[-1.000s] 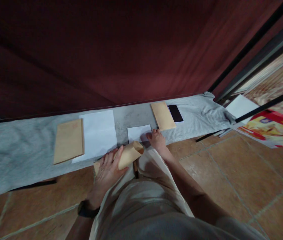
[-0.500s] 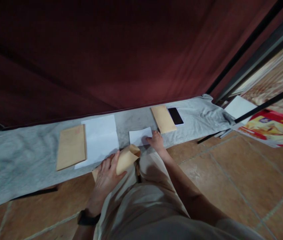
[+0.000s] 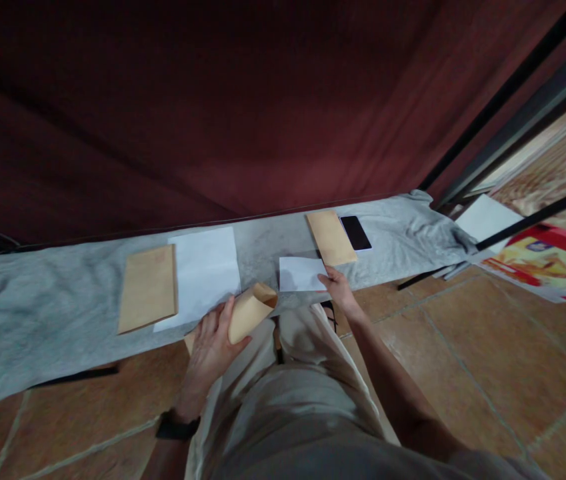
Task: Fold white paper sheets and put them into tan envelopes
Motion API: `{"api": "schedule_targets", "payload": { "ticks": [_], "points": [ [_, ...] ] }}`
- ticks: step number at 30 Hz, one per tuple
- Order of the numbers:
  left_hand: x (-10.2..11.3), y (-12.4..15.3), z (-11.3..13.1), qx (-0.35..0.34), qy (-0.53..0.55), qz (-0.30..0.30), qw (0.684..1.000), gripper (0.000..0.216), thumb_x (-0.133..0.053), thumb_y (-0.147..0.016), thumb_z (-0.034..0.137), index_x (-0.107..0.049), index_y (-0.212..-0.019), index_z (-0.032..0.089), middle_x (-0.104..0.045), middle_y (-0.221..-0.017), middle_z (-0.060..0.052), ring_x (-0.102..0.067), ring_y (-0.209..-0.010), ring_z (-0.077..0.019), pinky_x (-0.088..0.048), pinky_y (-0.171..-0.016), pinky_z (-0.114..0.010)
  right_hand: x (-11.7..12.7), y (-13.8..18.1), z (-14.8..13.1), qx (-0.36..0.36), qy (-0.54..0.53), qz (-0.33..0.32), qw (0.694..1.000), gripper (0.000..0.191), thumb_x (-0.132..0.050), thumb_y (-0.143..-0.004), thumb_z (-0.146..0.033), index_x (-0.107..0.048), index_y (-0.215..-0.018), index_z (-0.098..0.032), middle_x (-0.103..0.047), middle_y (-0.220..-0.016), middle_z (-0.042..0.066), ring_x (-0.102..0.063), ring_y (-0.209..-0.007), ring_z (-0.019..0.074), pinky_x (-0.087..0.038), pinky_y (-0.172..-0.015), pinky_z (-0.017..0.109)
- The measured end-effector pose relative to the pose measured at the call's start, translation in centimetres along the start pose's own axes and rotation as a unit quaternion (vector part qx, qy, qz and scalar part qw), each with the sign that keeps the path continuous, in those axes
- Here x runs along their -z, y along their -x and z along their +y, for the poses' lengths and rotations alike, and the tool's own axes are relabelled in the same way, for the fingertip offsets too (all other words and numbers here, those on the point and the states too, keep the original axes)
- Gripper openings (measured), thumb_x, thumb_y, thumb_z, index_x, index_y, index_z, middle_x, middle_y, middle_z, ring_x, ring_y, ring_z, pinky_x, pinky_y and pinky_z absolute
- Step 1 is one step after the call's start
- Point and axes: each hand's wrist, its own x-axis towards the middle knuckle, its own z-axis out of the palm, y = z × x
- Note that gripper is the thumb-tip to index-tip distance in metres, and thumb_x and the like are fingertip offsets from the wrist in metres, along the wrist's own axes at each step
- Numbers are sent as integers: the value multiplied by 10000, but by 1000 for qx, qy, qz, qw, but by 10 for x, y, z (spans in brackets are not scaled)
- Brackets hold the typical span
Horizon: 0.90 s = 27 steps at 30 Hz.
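My left hand is wrapped round a brown paper envelope, squeezing it so that its mouth gapes toward the right. Between thumb and fingers, my right hand pinches the right edge of a folded white paper, to the right of the envelope's mouth. Left of my left hand, a stack of brown envelopes lies partly over large white sheets. Beyond my right hand lies another brown envelope.
A grey cloth covers the long narrow bench. A phone lies beside the far envelope. Dark red curtain hangs behind the bench. At right are a black metal bar and a red and yellow box above the tiled floor.
My right hand has moved right with the folded white paper, lifting it off the cloth and away from the envelope's mouth. My left hand keeps its hold on the envelope.
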Motion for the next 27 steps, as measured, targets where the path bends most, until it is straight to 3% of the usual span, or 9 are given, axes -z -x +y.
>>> {"api": "schedule_targets", "payload": {
  "ticks": [7, 16, 22, 27],
  "points": [
    [0, -4, 4, -14, -9, 2, 1000, 967, -713, -843, 417, -203, -1618, 145, -549, -1388, -215, -534, -1269, -382, -416, -1087, -521, 15, 22, -19, -31, -101, 7, 994, 463, -729, -731, -596, -716, -953, -190, -692, -790, 16, -607, -722, 186, -499, -685, 306],
    [-7, -4, 3, -41, -22, 4, 999, 865, -678, -869, 428, -295, -1588, 139, -529, -1439, -240, -475, -1373, -389, -276, -1192, -601, 22, 34, -38, 5, -27, -117, 993, 279, -683, -763, -363, -823, -963, -229, -800, -997, 43, -705, -935, 229, -534, -880, 356],
    [-9, -5, 5, -39, -30, 6, 999, 840, -649, -876, 419, -293, -1576, 123, -537, -1436, -256, -492, -1365, -394, -257, -1189, -632, 30, 29, -42, -26, 3, -188, 982, 305, -677, -746, -345, -834, -970, -210, -802, -904, 30, -711, -838, 212, -549, -793, 321],
    [-10, -6, 8, -54, -41, 5, 998, 808, -640, -870, 397, -337, -1556, 96, -542, -1417, -268, -506, -1342, -416, -245, -1184, -656, 29, 28, -43, -35, -14, -193, 980, 311, -730, -739, -416, -824, -935, -194, -775, -842, 18, -661, -774, 189, -511, -715, 280]
  ]
}}
